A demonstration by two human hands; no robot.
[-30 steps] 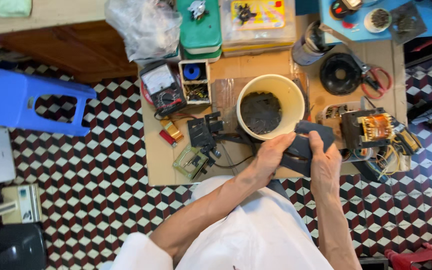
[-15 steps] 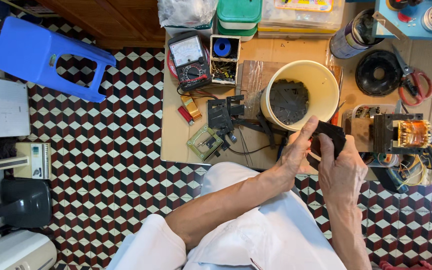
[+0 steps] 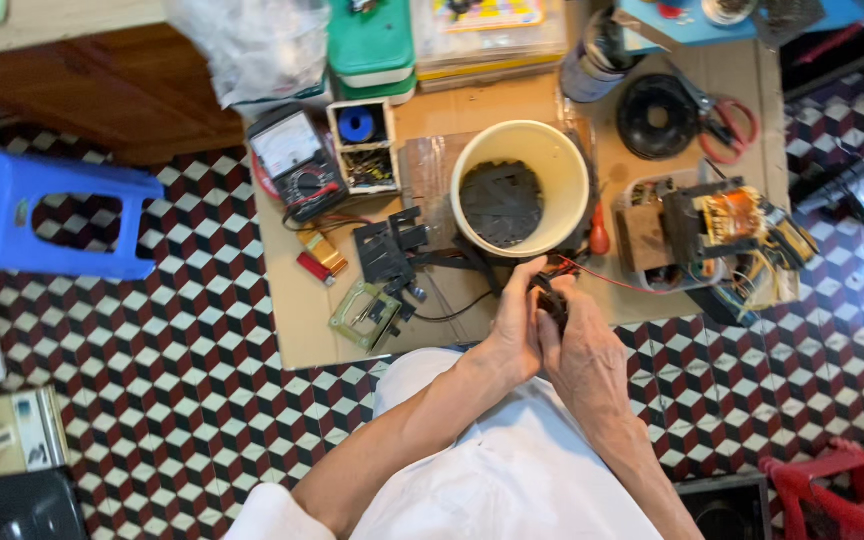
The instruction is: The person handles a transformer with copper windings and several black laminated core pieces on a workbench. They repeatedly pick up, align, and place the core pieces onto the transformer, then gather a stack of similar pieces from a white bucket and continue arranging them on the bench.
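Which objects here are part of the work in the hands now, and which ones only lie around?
In hand:
left hand
right hand
small black part, gripped by both
red wire leading from it

Lying about:
cream bucket
multimeter
scissors
blue stool
green box

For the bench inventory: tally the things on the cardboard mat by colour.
Cream: 1, bucket
Blue: 1, tape roll
Red: 2, scissors handles, screwdriver handle
Green: 1, circuit board
Black: 2, round ring part, bracket
Total: 7
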